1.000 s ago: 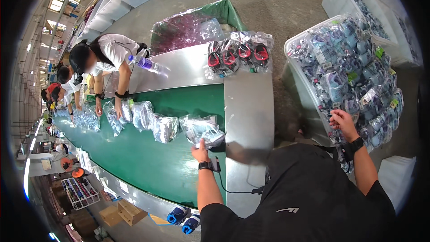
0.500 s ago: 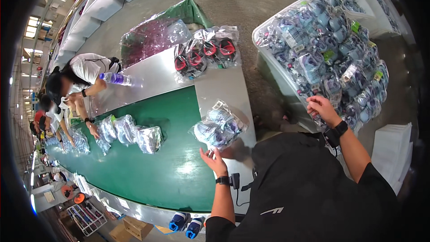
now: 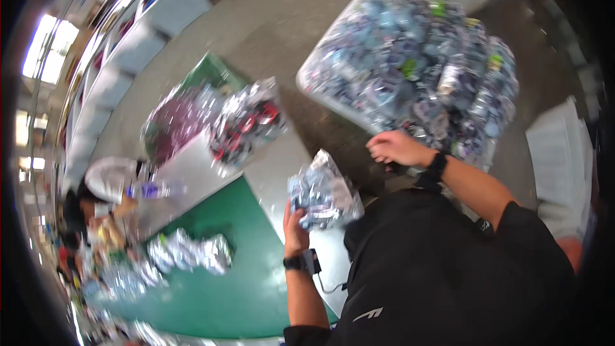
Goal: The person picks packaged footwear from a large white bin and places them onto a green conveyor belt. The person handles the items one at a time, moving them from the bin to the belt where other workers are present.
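A clear plastic bag of light-blue shoes is at the metal end of the table. My left hand grips its lower left side, with the thumb over the plastic; the fingers beneath are hidden. To the right, my right hand hangs in front of the heaped bin's near edge, fingers curled together and seemingly around nothing. Bagged blue and purple shoes overfill the white bin. Motion blurs the whole picture.
The green conveyor belt carries bagged shoes. Bags of black and red shoes lie on the metal ledge, near a purple-labelled bottle. A co-worker leans over the far side. White folded sheets stand right.
My left hand has closed on the bag of shoes. My right hand has moved left, away from the heap. The view has turned and shifted, blurring things.
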`<state>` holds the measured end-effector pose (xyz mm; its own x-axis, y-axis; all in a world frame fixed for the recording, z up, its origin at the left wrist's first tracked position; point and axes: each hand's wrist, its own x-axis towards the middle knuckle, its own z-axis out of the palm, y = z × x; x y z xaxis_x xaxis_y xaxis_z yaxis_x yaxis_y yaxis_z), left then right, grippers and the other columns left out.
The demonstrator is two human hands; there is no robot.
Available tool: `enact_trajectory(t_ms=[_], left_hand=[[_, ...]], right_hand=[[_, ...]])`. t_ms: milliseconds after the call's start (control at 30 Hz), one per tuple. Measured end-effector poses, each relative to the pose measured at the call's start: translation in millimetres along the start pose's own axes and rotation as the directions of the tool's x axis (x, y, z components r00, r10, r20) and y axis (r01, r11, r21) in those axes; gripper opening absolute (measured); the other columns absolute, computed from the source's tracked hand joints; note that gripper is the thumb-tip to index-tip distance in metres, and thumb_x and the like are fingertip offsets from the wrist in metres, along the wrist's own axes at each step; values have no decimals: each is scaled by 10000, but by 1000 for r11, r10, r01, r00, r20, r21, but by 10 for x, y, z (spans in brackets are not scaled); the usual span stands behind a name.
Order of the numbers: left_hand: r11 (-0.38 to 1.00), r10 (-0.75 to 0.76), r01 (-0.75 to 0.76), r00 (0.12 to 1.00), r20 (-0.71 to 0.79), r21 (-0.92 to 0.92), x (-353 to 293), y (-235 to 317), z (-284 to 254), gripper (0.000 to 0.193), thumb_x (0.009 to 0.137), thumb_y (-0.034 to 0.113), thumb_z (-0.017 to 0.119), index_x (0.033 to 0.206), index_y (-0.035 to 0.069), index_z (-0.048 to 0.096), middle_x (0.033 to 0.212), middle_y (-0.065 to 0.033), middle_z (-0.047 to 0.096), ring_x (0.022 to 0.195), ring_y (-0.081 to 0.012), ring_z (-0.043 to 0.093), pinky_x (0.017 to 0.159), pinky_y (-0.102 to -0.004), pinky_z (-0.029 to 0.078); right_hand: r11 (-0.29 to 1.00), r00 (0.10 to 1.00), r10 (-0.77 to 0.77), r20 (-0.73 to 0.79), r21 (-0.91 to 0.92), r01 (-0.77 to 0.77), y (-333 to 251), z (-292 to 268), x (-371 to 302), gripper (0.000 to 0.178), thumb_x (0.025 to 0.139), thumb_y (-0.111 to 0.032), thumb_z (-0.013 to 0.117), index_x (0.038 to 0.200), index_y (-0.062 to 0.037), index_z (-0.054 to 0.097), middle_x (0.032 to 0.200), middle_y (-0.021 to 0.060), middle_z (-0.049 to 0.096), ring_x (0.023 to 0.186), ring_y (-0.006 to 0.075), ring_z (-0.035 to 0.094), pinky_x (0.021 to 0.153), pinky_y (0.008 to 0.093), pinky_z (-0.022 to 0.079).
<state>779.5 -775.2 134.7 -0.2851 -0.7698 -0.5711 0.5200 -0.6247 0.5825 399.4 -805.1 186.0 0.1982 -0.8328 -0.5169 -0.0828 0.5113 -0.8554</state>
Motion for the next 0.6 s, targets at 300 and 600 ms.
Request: enact_trajectory(t_ms=[300,600], left_hand=[[930,-208,58,898,388,364,147,169,1085,812,860,325,669,1502,-38,331,1430,-155,489,1290,-254,491,1087,-360,368],[933,90,-73,995,-32,354,161,-91,521,495,998,265,577,1413,25,456,1159,-113,634,985,-189,609,835,-336,495]], right_hand=[[951,947,71,313,-307,30,-157,246,315,469,936,-466,650,1048,-15,711,902,14,678,779,97,593,688,296,502],[888,968,-5,-251,443,119,114,-727,-197,348,966,-329,640,1164,-45,675,1013,58,715,744,120,677,591,260,538]])
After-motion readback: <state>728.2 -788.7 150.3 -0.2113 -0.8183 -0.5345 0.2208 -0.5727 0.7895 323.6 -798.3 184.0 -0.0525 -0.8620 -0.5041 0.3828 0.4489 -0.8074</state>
